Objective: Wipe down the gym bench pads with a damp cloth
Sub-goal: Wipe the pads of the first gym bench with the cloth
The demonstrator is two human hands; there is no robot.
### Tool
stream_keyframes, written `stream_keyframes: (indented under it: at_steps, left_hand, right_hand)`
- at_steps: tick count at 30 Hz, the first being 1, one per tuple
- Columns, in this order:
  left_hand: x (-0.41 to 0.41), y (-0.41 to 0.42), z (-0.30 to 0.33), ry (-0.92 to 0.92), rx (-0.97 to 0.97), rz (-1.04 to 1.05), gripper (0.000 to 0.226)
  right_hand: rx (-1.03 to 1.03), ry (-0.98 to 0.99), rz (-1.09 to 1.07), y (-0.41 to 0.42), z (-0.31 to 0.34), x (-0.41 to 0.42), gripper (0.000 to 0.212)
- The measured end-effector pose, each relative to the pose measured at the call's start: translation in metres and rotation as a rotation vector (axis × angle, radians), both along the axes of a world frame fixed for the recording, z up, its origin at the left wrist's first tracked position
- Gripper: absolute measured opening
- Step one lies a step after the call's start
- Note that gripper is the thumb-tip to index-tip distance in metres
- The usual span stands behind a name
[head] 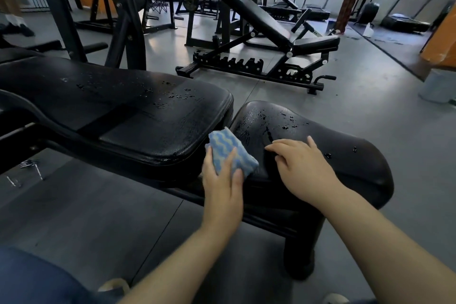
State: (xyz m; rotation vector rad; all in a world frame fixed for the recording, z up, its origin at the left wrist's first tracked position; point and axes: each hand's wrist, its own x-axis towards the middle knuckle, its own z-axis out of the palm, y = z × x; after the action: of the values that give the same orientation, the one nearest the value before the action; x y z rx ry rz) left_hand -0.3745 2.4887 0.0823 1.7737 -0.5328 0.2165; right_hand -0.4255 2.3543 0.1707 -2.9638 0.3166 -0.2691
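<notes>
Near the gap between the two black pads, I have my left hand [223, 180] closed around the folded blue cloth [230, 154], thumb across its top and fingers wrapped under its left side, pressing its right edge against the near left corner of the seat pad [345, 155]. My right hand [299, 165] holds nothing; it lies palm down with its fingers loosely curled on that same pad, just right of the cloth. The long back pad [128, 111] runs off to the left, and both surfaces carry beads and streaks of water. I judge the cloth soft, light and limp, so it handles best folded thick as it is now, gripped across the middle to keep a flat face down. The vinyl looks slick when wet, so I expect the cloth to glide easily; firm downward pressure should collect the droplets instead of pushing them around.
</notes>
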Motion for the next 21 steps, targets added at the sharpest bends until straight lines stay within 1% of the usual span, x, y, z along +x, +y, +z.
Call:
stream_keyframes:
  at_steps: [2,5,8,11,13,15,16,18,20,21]
  left_hand:
    - [-0.016,-0.005,-0.01,-0.182,0.208,0.072,0.043]
    - [-0.026,-0.007,-0.015,-0.419,0.489,0.12,0.044]
    - [-0.021,-0.002,-0.015,-0.704,0.701,0.062,0.047]
    - [0.008,0.015,0.0,-0.879,0.826,-0.067,0.05]
    - [0.03,0.024,0.014,-0.85,0.905,-0.15,0.056]
    - [0.036,0.023,0.026,-0.721,0.973,-0.182,0.06]
    - [0.031,0.018,0.032,-0.67,0.993,-0.176,0.061]
    - [0.015,0.0,0.044,-0.626,1.054,-0.138,0.061]
    - [0.001,-0.023,0.046,-0.602,1.156,-0.174,0.063]
    - [-0.007,-0.036,0.048,-0.596,1.194,-0.212,0.065]
  right_hand:
    - [0.005,-0.01,-0.01,-0.003,0.0,-0.006,0.04]
    - [-0.003,-0.01,-0.047,-0.01,0.001,-0.014,0.041]
    - [-0.017,-0.003,-0.079,-0.016,0.002,-0.021,0.041]
    - [-0.03,-0.011,-0.101,-0.018,0.002,-0.028,0.04]
    - [-0.035,-0.012,-0.103,-0.019,0.001,-0.034,0.039]
    - [-0.042,-0.013,-0.109,-0.021,0.002,-0.038,0.038]
    - [-0.048,-0.016,-0.12,-0.023,0.002,-0.039,0.038]
    - [-0.048,-0.037,-0.167,-0.026,0.003,-0.041,0.038]
    - [0.013,-0.114,-0.23,-0.027,0.001,-0.043,0.037]
    - [0.076,-0.175,-0.257,-0.026,0.001,-0.044,0.037]
